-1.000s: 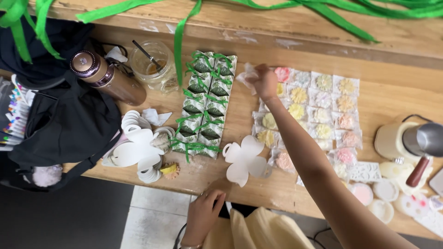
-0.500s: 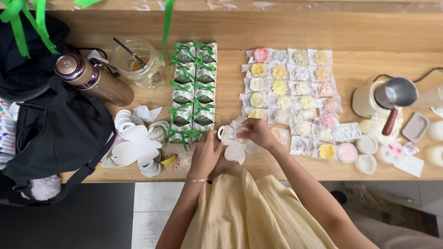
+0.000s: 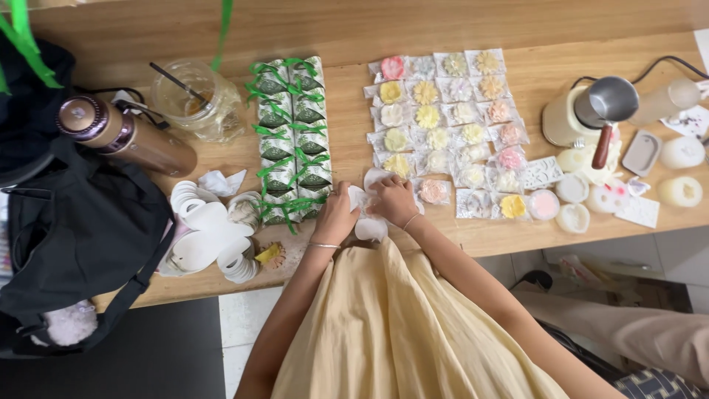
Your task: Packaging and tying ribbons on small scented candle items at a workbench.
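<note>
**Hands pinch a white flower-shaped paper cutout at the counter's near edge**

Both hands meet over the cutout: the left hand [image 3: 337, 215] and the right hand [image 3: 394, 201] each close their fingers on the white flower-shaped paper cutout [image 3: 368, 225], which lies on the wooden counter [image 3: 517, 236] between the green-ribboned packets [image 3: 289, 140] and the rows of wrapped flower-shaped pieces [image 3: 450, 125]. It looks thin, light and easily creased, so a gentle pinch at the petal edges seems safest. More cutouts [image 3: 207, 233] are stacked to the left.
</note>
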